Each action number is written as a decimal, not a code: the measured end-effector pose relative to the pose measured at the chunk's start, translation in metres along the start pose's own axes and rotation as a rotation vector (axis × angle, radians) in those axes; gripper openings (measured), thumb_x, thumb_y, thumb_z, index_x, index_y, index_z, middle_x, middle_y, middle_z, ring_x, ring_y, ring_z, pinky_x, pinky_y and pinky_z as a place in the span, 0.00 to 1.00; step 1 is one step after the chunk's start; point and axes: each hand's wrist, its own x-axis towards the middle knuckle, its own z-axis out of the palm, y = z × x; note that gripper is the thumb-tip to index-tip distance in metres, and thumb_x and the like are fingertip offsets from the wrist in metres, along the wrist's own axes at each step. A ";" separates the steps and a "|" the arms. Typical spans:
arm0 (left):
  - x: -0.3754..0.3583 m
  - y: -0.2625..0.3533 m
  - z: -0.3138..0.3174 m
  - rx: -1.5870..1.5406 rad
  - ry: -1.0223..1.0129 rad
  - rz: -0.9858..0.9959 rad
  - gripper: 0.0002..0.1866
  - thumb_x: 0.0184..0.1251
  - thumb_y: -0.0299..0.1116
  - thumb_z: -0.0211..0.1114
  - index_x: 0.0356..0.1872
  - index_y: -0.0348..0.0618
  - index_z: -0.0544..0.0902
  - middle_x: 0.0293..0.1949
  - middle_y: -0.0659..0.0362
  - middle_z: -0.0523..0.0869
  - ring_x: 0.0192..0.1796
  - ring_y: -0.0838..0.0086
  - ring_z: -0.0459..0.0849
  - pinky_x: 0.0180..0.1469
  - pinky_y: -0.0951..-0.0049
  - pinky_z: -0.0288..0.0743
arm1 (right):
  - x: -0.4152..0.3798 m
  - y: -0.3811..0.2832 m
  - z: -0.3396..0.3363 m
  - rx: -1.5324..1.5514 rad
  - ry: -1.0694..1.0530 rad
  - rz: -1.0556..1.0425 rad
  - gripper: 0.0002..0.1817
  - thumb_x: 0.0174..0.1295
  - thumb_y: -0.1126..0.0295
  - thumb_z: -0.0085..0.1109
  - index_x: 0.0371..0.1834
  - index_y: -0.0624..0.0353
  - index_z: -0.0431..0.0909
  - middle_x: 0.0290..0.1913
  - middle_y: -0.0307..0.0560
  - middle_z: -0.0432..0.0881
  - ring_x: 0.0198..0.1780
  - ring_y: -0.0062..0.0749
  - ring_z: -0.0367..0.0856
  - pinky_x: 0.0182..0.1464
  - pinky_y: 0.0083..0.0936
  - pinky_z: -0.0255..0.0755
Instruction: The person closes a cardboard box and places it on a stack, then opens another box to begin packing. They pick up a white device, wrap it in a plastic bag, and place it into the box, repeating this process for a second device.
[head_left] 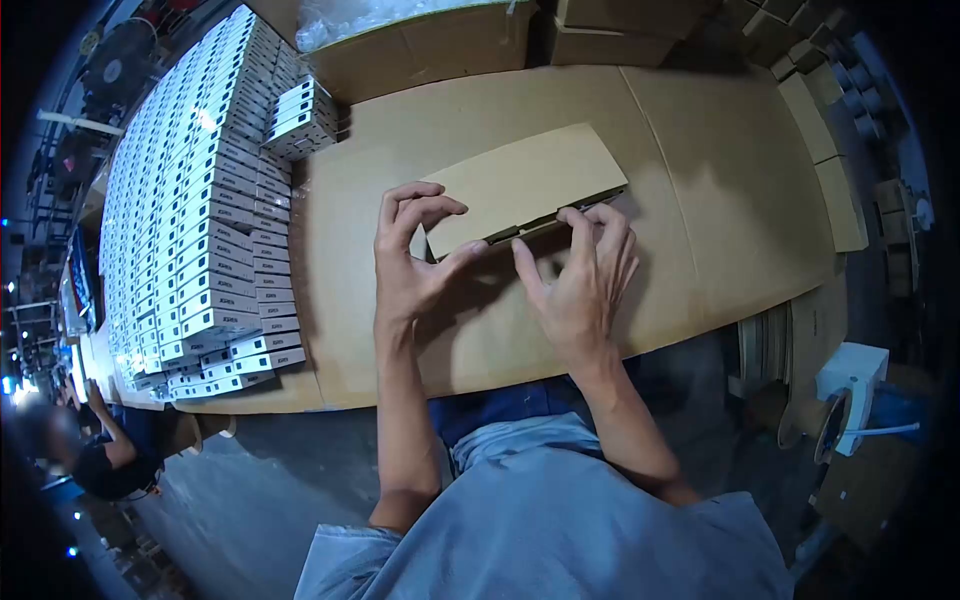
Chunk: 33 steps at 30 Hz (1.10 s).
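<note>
A plain brown cardboard box (530, 185) lies at a slant on the table in front of me, its top panel flat. Along its near edge, a narrow dark gap shows between the top panel and the front side. My left hand (415, 245) curls about the box's left end, thumb on the near edge and fingers bent over the top. At the near edge further right is my right hand (580, 270), with its fingertips touching the edge and its thumb lower and to the left. The box's underside and far side are hidden.
Stacked small white boxes (215, 220) fill the table's left side, with a short separate stack (300, 115) beside them. Large cartons (430, 50) stand along the back, one holding clear plastic. The cardboard-covered table (720, 200) ends near my waist. Another person (110, 450) is at far left.
</note>
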 end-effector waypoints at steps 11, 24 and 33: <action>-0.002 -0.006 -0.003 -0.026 -0.082 -0.076 0.20 0.52 0.26 0.83 0.48 0.38 0.87 0.61 0.55 0.74 0.66 0.68 0.76 0.68 0.65 0.74 | 0.008 0.015 0.015 0.342 -0.043 0.160 0.19 0.55 0.65 0.76 0.44 0.58 0.76 0.49 0.51 0.71 0.57 0.49 0.72 0.57 0.50 0.68; -0.001 -0.007 -0.008 -0.084 -0.140 -0.107 0.13 0.54 0.29 0.80 0.41 0.41 0.91 0.69 0.49 0.74 0.75 0.58 0.70 0.76 0.51 0.63 | 0.042 0.094 0.000 0.880 0.096 0.128 0.11 0.67 0.86 0.61 0.50 0.66 0.85 0.49 0.44 0.80 0.49 0.25 0.82 0.50 0.22 0.79; -0.014 0.003 0.022 -0.222 0.078 -0.185 0.09 0.66 0.30 0.70 0.44 0.40 0.91 0.85 0.45 0.54 0.74 0.61 0.74 0.64 0.61 0.77 | 0.059 0.106 -0.011 0.732 -0.251 0.177 0.06 0.67 0.79 0.63 0.44 0.61 0.85 0.56 0.48 0.79 0.53 0.32 0.84 0.54 0.28 0.79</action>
